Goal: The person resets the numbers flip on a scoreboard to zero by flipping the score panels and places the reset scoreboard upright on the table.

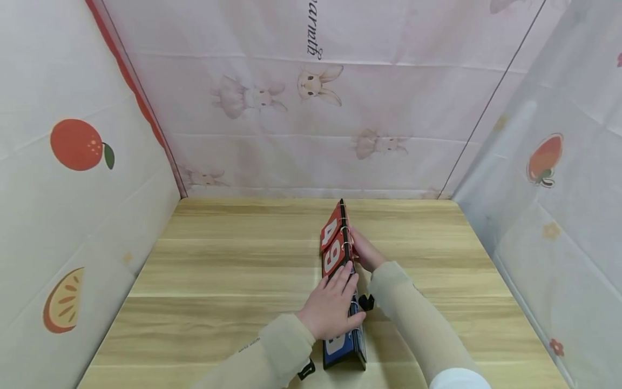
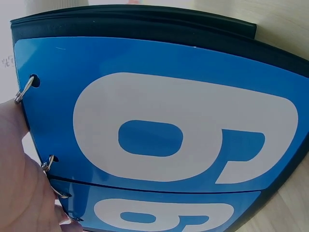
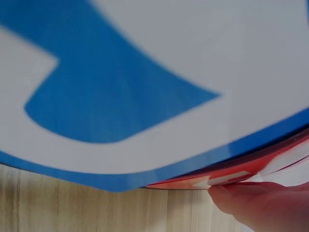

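Observation:
A tabletop flip scoreboard (image 1: 335, 354) stands tent-like on the table, its ring-bound number cards red at the far end and blue at the near end. My left hand (image 1: 332, 308) rests across its top edge over the blue section, fingers extended and thumb reaching to the right face. The left wrist view has blue cards with white digits (image 2: 96, 125) beside that hand, hung on metal rings (image 2: 25, 89). On the far right side my right hand (image 1: 366, 251) pinches the lower edge of a red number card (image 3: 227, 176); the board partly hides its fingers.
The wood-grain table (image 1: 233, 259) runs out on both sides of the scoreboard. Printed cloth walls (image 1: 272, 156) enclose it at the back, left and right. Black strap buckles (image 1: 306, 370) hang by the wrists.

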The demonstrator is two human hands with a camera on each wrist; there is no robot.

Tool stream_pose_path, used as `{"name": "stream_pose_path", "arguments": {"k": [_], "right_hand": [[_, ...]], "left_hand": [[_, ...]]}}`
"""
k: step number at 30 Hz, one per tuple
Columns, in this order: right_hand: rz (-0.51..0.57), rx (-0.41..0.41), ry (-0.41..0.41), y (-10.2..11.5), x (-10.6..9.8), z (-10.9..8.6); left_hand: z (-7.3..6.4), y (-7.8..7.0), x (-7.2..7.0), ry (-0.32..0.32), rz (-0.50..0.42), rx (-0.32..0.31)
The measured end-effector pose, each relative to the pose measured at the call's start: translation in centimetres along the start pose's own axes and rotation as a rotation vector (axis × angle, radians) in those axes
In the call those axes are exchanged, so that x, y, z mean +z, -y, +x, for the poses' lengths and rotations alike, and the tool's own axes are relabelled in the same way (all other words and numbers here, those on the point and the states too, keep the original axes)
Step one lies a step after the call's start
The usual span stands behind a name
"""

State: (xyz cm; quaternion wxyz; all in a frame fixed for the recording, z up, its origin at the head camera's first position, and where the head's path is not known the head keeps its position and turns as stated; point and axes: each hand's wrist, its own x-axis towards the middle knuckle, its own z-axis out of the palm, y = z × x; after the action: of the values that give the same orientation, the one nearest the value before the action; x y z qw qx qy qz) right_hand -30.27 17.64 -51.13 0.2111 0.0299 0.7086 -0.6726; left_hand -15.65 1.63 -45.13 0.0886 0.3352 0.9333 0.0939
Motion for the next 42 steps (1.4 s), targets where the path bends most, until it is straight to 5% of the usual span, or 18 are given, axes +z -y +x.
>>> {"name": "stream_pose_path", "arguments": {"k": [18,42], "right_hand": [[0.006,0.01,-0.004,0.6,-0.1,-0.6],[-0.006,-0.122,-0.339,2.0,-0.3,-1.2]], "left_hand": [[0.0,-0.3,0.4,0.014,-0.007,0.0],[0.2,-0.1,0.2,0.036,-0.047,-0.019]]}}
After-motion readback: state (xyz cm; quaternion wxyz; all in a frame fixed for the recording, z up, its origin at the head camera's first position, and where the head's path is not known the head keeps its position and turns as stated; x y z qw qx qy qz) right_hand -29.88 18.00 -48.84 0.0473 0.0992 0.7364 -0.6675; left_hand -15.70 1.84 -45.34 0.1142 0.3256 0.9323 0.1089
